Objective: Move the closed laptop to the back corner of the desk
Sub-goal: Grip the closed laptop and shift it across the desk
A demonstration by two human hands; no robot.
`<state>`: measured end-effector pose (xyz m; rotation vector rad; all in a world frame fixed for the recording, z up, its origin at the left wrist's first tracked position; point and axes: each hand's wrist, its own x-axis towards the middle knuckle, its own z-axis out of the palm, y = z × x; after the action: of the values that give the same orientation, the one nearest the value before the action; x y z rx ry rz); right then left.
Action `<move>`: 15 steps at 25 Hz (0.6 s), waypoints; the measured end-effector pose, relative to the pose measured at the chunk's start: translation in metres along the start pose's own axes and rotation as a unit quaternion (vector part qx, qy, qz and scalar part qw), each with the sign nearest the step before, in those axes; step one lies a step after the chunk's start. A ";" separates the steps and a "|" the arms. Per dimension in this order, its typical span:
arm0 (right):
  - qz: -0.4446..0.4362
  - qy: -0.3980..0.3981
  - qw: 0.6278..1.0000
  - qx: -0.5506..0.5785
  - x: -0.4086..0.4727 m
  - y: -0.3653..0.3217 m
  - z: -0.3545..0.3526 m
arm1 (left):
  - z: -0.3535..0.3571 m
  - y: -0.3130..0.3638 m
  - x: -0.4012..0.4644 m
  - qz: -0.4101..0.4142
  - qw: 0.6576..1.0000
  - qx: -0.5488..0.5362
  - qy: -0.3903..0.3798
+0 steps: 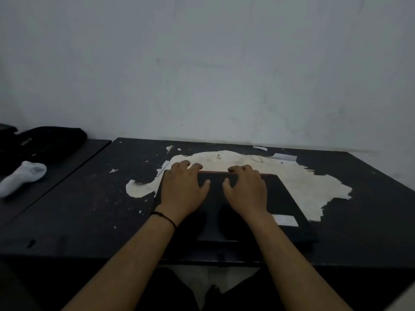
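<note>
A closed black laptop (pixel 289 212) lies flat near the front middle of the dark desk (pixel 78 209), with a white sticker on its lid at the right. Both hands rest palm-down on the lid. My left hand (pixel 183 189) has its fingers curled over the laptop's far edge at the left. My right hand (pixel 246 189) hooks its fingers over the same far edge, a little to the right. A dark band circles my left wrist.
A large pale patch of peeled surface (pixel 314 187) spreads behind and right of the laptop. Paper scraps (pixel 284 156) lie near the wall. On a second desk at the left sit a black bag (pixel 45 142) and a white sock (pixel 21 177).
</note>
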<state>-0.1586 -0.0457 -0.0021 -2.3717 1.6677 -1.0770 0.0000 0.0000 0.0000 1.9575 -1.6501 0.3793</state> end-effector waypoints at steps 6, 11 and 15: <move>0.082 -0.128 0.986 -0.068 -0.007 0.016 0.007 | 0.018 -0.011 -0.009 -0.112 0.982 0.046 -0.147; 0.254 -0.188 0.942 -0.115 0.003 0.042 -0.007 | 0.021 -0.019 -0.015 -0.203 0.955 0.044 -0.212; 0.312 -0.164 0.932 -0.084 -0.008 0.084 -0.026 | 0.014 -0.023 -0.028 -0.210 0.949 0.049 -0.231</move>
<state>-0.2432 -0.0654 -0.0210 -1.7334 2.1969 -0.4176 0.0144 0.0170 -0.0320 2.5402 -1.4264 -0.1815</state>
